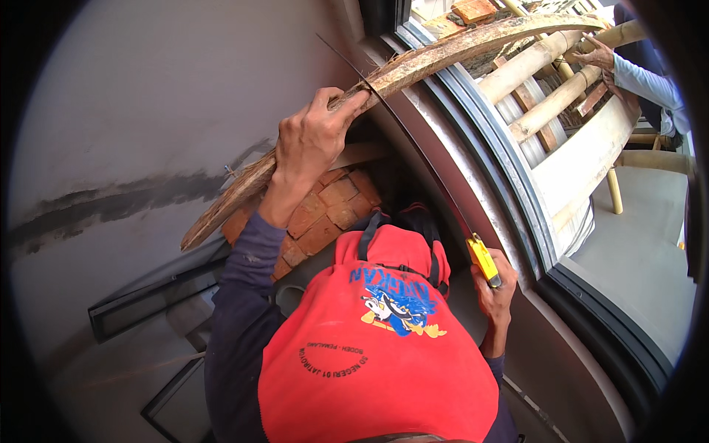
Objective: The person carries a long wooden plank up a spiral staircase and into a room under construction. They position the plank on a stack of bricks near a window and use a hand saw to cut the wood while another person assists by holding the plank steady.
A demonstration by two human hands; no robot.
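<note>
A long rough wooden plank (450, 52) lies slantwise across the window sill, its near end inside the room and its far end outside. My left hand (310, 140) is closed around the plank on the indoor side. My right hand (492, 284) grips the yellow handle of a hand saw (425, 156), lower and to the right. The thin saw blade runs up and left from the handle and crosses the plank's edge just beyond my left fingers. Whether the teeth have cut into the wood cannot be made out.
Outside the window frame (509, 159), bamboo poles (535, 66) and a wide board (583, 159) form a platform. Another person's hand (598, 57) is near the plank's far end. Stacked bricks (314, 218) stand below my left arm; dark frames (159, 299) lie at left.
</note>
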